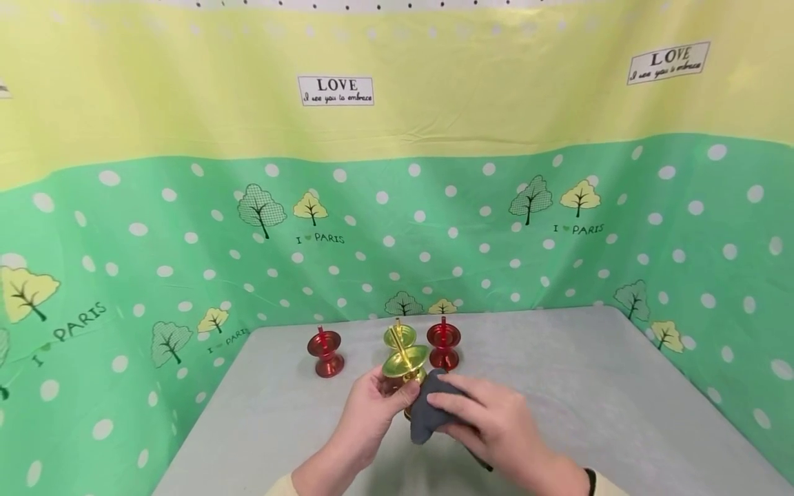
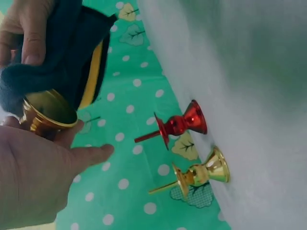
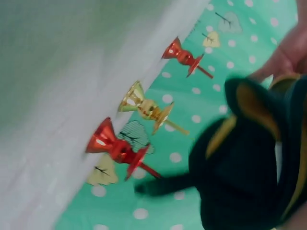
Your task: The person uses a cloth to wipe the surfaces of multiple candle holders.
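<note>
A gold candle holder (image 1: pixel 406 361) with a central spike is tilted in my left hand (image 1: pixel 366 417), which grips its stem and base. In the left wrist view its hollow base (image 2: pixel 53 108) faces outward above my left hand (image 2: pixel 38 172). Bunched in my right hand (image 1: pixel 496 420) is a dark grey cloth (image 1: pixel 431 406), pressed against the holder's right side. The cloth (image 3: pixel 240 167) shows yellow-edged folds in the right wrist view and hides much of the hand there.
Behind the hands stand a red holder (image 1: pixel 325 355) at left, another gold one (image 1: pixel 399 335) in the middle and a second red one (image 1: pixel 444 344) at right, all on the grey table (image 1: pixel 589 386). A patterned green and yellow curtain (image 1: pixel 397 227) surrounds the table.
</note>
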`<state>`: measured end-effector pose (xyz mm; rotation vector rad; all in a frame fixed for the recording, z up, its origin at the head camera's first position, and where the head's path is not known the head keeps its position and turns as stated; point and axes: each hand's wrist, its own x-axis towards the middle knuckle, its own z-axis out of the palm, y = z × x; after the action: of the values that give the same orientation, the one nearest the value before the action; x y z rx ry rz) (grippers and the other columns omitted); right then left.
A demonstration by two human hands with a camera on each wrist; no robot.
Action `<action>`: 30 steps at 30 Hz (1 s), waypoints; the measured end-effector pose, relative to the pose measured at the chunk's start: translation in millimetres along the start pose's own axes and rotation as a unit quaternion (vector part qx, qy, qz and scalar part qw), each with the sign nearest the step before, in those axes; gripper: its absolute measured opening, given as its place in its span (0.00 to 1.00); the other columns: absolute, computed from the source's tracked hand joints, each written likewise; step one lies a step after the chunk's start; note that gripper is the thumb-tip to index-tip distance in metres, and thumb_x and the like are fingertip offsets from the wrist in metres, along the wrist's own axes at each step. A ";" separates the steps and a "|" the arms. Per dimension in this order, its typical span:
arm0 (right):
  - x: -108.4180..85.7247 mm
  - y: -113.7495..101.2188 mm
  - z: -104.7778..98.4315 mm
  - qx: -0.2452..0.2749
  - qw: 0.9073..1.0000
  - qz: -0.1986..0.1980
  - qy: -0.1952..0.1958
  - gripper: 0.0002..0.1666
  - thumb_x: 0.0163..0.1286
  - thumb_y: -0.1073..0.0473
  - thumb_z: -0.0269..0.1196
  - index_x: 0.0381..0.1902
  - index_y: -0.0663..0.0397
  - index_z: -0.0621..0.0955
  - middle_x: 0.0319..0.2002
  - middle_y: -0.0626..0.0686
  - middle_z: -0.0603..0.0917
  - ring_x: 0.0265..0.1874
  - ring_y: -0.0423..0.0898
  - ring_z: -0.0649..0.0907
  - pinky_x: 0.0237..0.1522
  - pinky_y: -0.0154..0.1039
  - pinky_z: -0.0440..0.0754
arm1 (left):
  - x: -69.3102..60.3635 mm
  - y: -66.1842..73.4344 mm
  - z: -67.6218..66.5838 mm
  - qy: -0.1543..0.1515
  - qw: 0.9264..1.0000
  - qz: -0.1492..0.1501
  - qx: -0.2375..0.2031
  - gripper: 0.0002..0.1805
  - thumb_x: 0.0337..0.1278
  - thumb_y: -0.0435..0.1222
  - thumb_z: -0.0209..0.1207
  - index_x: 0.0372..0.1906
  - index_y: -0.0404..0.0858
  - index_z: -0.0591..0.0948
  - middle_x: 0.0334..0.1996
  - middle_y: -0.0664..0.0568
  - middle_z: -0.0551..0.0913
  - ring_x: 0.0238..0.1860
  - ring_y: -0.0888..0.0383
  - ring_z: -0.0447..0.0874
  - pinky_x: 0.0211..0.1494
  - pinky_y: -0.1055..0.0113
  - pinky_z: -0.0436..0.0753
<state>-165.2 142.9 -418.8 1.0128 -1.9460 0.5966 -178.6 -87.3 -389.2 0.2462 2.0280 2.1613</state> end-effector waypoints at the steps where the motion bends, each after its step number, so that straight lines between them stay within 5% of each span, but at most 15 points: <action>1: -0.1 2.5 -0.7 0.030 0.999 0.030 -0.014 0.23 0.70 0.44 0.74 0.61 0.33 0.87 0.57 0.48 0.91 0.49 0.47 0.92 0.47 0.36 0.90 | 0.1 0.3 -0.8 -0.005 1.000 0.002 -0.003 0.32 0.68 0.46 0.70 0.68 0.29 0.79 0.57 0.45 0.90 0.55 0.59 0.87 0.61 0.63 0.85; 4: 0.6 7.8 -3.2 0.118 0.985 0.116 -0.053 0.27 0.63 0.50 0.79 0.61 0.33 0.87 0.57 0.47 0.91 0.52 0.44 0.91 0.54 0.29 0.86 | 1.2 -1.1 -3.9 -0.014 1.000 -0.001 -0.007 0.32 0.70 0.46 0.68 0.68 0.29 0.78 0.58 0.45 0.89 0.58 0.58 0.86 0.66 0.60 0.84; 6: 1.8 7.3 -3.5 0.140 0.979 0.136 -0.060 0.29 0.62 0.53 0.80 0.61 0.34 0.87 0.56 0.47 0.91 0.52 0.43 0.91 0.54 0.26 0.85 | 2.5 -3.7 -5.3 -0.015 1.000 -0.004 -0.009 0.33 0.71 0.47 0.67 0.69 0.29 0.78 0.60 0.44 0.88 0.61 0.58 0.85 0.69 0.58 0.82; 10: 4.2 -3.3 0.1 0.029 0.998 0.038 -0.041 0.21 0.72 0.47 0.73 0.62 0.36 0.87 0.56 0.49 0.91 0.47 0.45 0.92 0.46 0.34 0.89 | 5.2 -10.7 -4.2 0.000 1.000 -0.005 -0.016 0.34 0.70 0.48 0.67 0.69 0.28 0.77 0.60 0.44 0.88 0.59 0.60 0.85 0.68 0.60 0.82; 13: 4.2 -10.9 5.2 -0.074 0.996 -0.055 0.005 0.19 0.80 0.43 0.63 0.62 0.38 0.88 0.55 0.52 0.91 0.41 0.47 0.91 0.37 0.40 0.90 | 5.6 -14.5 -2.4 0.008 1.000 -0.005 -0.021 0.34 0.70 0.48 0.68 0.69 0.28 0.77 0.56 0.47 0.89 0.56 0.62 0.86 0.65 0.64 0.83; 15: 3.2 -10.8 6.7 -0.080 0.995 -0.062 0.014 0.20 0.82 0.41 0.60 0.61 0.38 0.88 0.55 0.52 0.92 0.39 0.46 0.91 0.35 0.39 0.90 | 4.7 -15.3 -2.2 0.005 1.000 -0.004 -0.025 0.34 0.71 0.47 0.67 0.69 0.28 0.77 0.56 0.49 0.89 0.56 0.62 0.86 0.66 0.64 0.83; 18: 0.8 -0.9 4.6 0.026 1.000 0.009 -0.014 0.18 0.76 0.44 0.68 0.60 0.37 0.88 0.55 0.51 0.92 0.46 0.46 0.92 0.44 0.36 0.90 | 4.1 -14.5 -3.4 -0.007 0.999 0.001 -0.034 0.33 0.72 0.47 0.65 0.69 0.27 0.77 0.57 0.49 0.89 0.58 0.62 0.85 0.67 0.64 0.81; 21: -2.9 10.3 0.6 0.174 0.977 0.114 -0.054 0.23 0.69 0.53 0.75 0.61 0.39 0.87 0.57 0.53 0.91 0.53 0.43 0.91 0.50 0.34 0.89 | 3.8 -12.9 -3.7 -0.018 0.999 0.002 -0.048 0.33 0.72 0.47 0.64 0.70 0.27 0.76 0.58 0.49 0.89 0.59 0.63 0.85 0.67 0.66 0.81; 23: -2.8 10.9 -0.7 0.199 0.968 0.141 -0.060 0.26 0.66 0.57 0.77 0.62 0.40 0.87 0.57 0.52 0.92 0.53 0.42 0.91 0.51 0.31 0.88 | 4.0 -13.1 -2.5 -0.015 0.999 0.002 -0.048 0.34 0.73 0.48 0.64 0.71 0.27 0.75 0.60 0.46 0.88 0.60 0.62 0.85 0.67 0.67 0.81; 25: -1.1 6.4 1.2 0.143 0.985 0.089 -0.046 0.20 0.73 0.54 0.72 0.61 0.41 0.88 0.56 0.54 0.92 0.49 0.42 0.91 0.46 0.33 0.89 | 4.3 -14.1 -0.5 -0.003 0.999 0.003 -0.044 0.35 0.72 0.49 0.64 0.71 0.27 0.75 0.61 0.44 0.88 0.61 0.62 0.85 0.67 0.66 0.81; 27: 1.6 -1.3 3.9 0.034 0.999 0.006 -0.014 0.16 0.79 0.50 0.66 0.61 0.40 0.88 0.55 0.53 0.92 0.42 0.44 0.91 0.41 0.34 0.89 | 4.8 -15.0 1.9 0.011 0.999 0.001 -0.036 0.36 0.71 0.50 0.64 0.70 0.27 0.76 0.63 0.42 0.87 0.61 0.61 0.86 0.67 0.65 0.82; 30: 4.7 -6.4 8.0 -0.077 0.992 -0.090 0.042 0.17 0.85 0.46 0.58 0.59 0.41 0.89 0.54 0.55 0.92 0.36 0.46 0.89 0.32 0.38 0.87 | 4.4 -15.4 4.2 0.023 0.999 0.001 -0.035 0.36 0.71 0.50 0.65 0.70 0.28 0.76 0.61 0.43 0.88 0.60 0.62 0.86 0.66 0.65 0.83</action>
<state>-165.0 131.6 -418.9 1.0350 -1.7742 0.3748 -181.8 -81.2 -404.3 0.1907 1.9704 2.2540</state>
